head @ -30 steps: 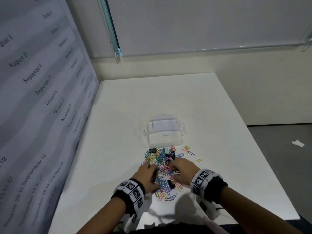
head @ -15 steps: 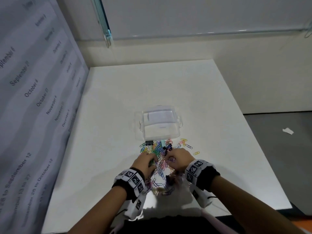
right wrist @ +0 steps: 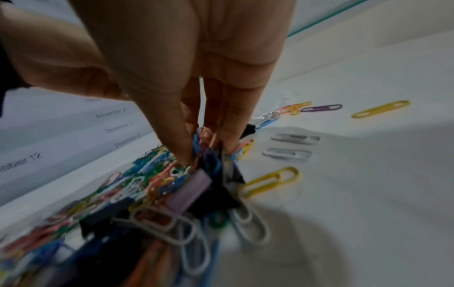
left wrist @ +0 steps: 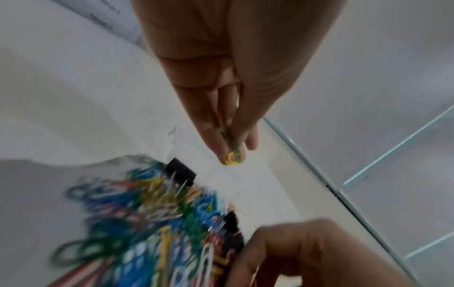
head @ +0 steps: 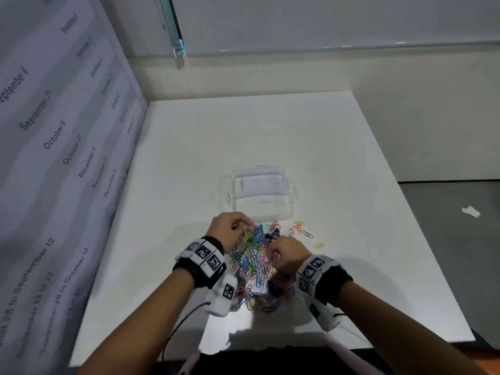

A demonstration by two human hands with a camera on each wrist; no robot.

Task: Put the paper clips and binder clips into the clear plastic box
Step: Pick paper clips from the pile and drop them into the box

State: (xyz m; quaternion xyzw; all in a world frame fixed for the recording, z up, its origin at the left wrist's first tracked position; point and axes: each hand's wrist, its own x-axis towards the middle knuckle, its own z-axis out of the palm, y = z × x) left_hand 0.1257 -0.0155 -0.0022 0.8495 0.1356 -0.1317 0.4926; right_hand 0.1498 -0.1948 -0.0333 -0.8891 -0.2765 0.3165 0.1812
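A heap of coloured paper clips with black binder clips mixed in lies on the white table, just in front of the clear plastic box. My left hand is raised at the heap's far left, near the box's front corner, pinching a few yellow and green paper clips between thumb and fingers. My right hand is down on the heap's right side, its fingertips pinching a bunch of paper clips beside a lilac binder clip.
Loose paper clips lie scattered right of the heap, one yellow one farthest out. A printed calendar panel walls the left side. The table edge drops to grey floor on the right.
My left hand has lifted from the heap toward the box with a few clips pinched. The right hand has stayed low on the heap and closed on a bunch.
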